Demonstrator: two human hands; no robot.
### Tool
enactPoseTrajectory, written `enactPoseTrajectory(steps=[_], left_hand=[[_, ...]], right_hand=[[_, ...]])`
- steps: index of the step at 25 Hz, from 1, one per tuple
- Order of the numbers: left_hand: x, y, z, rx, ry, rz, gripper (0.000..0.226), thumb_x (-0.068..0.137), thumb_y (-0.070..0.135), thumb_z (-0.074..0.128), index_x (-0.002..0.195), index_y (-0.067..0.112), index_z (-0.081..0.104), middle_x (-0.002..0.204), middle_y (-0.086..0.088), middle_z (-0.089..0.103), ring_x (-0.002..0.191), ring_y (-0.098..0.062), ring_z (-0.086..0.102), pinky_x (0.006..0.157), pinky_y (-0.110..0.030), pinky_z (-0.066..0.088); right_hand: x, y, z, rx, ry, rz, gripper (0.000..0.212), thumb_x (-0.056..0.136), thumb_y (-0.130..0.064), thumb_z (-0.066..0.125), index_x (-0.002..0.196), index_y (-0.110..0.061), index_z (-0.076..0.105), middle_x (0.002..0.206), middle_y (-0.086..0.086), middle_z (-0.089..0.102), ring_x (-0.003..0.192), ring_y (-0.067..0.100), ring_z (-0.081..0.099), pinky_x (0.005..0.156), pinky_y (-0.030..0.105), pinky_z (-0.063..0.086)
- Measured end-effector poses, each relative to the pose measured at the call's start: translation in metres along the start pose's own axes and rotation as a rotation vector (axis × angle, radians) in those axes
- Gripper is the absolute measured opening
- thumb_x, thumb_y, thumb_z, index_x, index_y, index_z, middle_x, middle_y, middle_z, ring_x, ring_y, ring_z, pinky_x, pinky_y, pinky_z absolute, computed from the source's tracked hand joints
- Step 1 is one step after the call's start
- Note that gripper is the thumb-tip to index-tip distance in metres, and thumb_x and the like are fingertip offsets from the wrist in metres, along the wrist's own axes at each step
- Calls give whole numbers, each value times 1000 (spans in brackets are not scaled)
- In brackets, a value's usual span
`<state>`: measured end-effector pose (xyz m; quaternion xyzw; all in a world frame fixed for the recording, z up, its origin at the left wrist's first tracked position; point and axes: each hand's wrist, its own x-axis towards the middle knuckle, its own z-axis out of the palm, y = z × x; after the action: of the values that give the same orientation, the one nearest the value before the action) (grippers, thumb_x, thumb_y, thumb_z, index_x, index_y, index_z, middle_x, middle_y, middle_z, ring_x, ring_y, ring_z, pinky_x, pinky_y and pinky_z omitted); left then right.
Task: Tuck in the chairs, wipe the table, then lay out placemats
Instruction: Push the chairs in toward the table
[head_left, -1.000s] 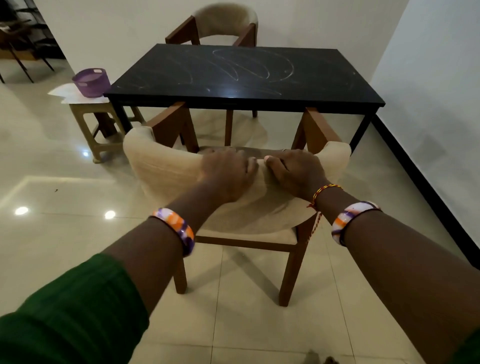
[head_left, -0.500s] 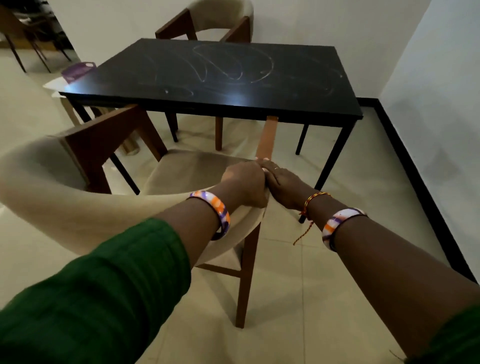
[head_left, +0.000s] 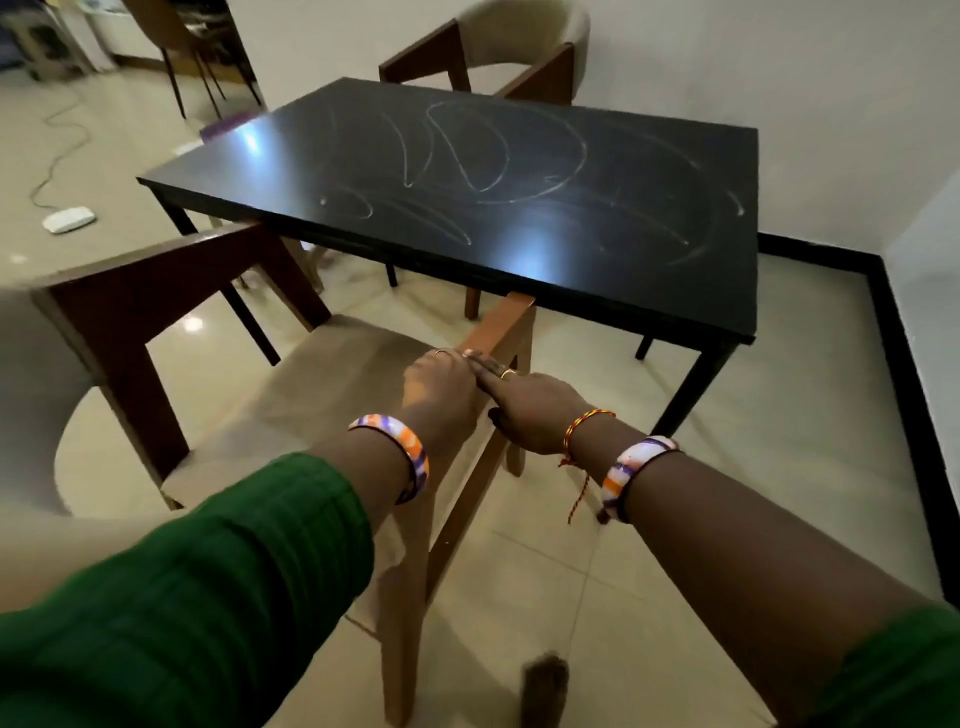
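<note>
Here the biggest thing is the black table (head_left: 519, 218), standing on the pale tile floor (head_left: 727, 467) with one short end close to the white wall (head_left: 779, 78). Its top has thin white squiggly marks (head_left: 488, 150) all over it (like chalk lines or smears, hard to say which).

Next comes the near chair (head_left: 291, 395). It has a brown wooden frame, a tan seat and a pale curved back that fills the left edge of the view. It sits just in front of the table's long side. The tip of its right wooden arm is right at the table edge, and the seat is mostly out from under the table.

A second chair (head_left: 498, 57) of the same kind stands at the far side of the table, with its arms up against the table edge.

Far off on the left, a white flat box (head_left: 68, 219) lies on the floor with a cable running from it.

Both hands are on the near chair's right wooden arm, touching each other. The left hand (head_left: 441, 395) rests on top of the arm with its fingers curled down over it. The right hand (head_left: 530, 410) lies beside it with fingers stretched out flat along the wood. Each wrist has a striped bangle (head_left: 400, 447), and the right wrist also has a red thread (head_left: 582, 431).
</note>
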<state>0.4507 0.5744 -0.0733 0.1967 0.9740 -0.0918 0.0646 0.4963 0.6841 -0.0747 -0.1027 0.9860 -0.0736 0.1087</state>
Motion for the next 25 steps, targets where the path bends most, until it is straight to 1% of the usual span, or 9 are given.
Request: enactPoseTrajectory(steps=[2, 3, 5, 8, 11, 13, 16, 20, 25], left_hand=[[26, 22, -21, 136, -31, 61, 47, 90, 31, 55, 127, 6, 45, 124, -13, 53, 112, -26, 54, 88, -34, 46], [43, 43, -36, 198, -5, 148, 43, 89, 31, 55, 125, 9, 48, 123, -11, 54, 112, -26, 54, 88, -34, 44], [81, 96, -76, 229, 44, 348, 33, 91, 29, 52, 119, 14, 55, 121, -8, 55, 110, -27, 56, 83, -34, 43], [127, 180, -120, 144, 55, 550, 32, 91, 31, 49, 117, 13, 59, 121, -9, 57, 111, -32, 58, 81, -36, 46], [168, 277, -146, 190, 108, 700, 31, 91, 26, 48, 114, 10, 60, 118, -12, 60, 108, -33, 60, 76, -36, 45], [190, 344, -153, 212, 109, 797, 29, 92, 25, 48, 112, 8, 61, 115, -12, 61, 103, -31, 61, 70, -33, 40], [222, 434, -153, 260, 33, 869, 26, 93, 23, 49, 109, 7, 60, 115, -11, 60, 101, -30, 62, 68, -29, 38], [270, 547, -152, 319, -243, 862, 21, 94, 23, 48, 100, 5, 59, 105, -11, 59, 86, -29, 58, 60, -25, 40], [337, 618, -149, 252, -352, 833, 35, 94, 30, 49, 116, 4, 58, 118, -13, 59, 103, -30, 61, 77, -33, 47]], right_hand=[[3, 43, -25, -154, -39, -92, 51, 98, -21, 39, 147, -23, 26, 153, 4, 31, 120, 28, 51, 84, 35, 45], [2, 73, -39, -266, -11, -135, 42, 97, -22, 39, 139, -22, 42, 139, 8, 49, 111, 29, 57, 77, 34, 45], [0, 143, -68, -424, 84, -113, 32, 98, -27, 37, 123, -20, 56, 112, 10, 63, 98, 32, 62, 68, 33, 42], [-24, 246, -100, -480, 113, 73, 32, 98, -33, 37, 113, -18, 60, 106, 11, 65, 98, 34, 63, 65, 32, 36], [-61, 353, -106, -532, 4, 258, 28, 97, -25, 39, 108, -12, 61, 105, 10, 64, 95, 31, 64, 71, 33, 48], [-82, 419, -99, -572, -130, 299, 27, 97, -21, 39, 107, -9, 61, 108, 9, 64, 97, 30, 64, 71, 32, 47], [-99, 504, -78, -554, -289, 243, 27, 95, -16, 38, 107, -9, 60, 115, 10, 63, 103, 31, 63, 72, 31, 42], [-122, 624, -62, -488, -404, 135, 28, 92, -13, 38, 105, -7, 62, 114, 12, 63, 103, 33, 62, 73, 30, 39], [-108, 727, -64, -459, -471, 65, 27, 93, -13, 39, 107, -4, 61, 117, 14, 62, 104, 34, 62, 77, 32, 44]])
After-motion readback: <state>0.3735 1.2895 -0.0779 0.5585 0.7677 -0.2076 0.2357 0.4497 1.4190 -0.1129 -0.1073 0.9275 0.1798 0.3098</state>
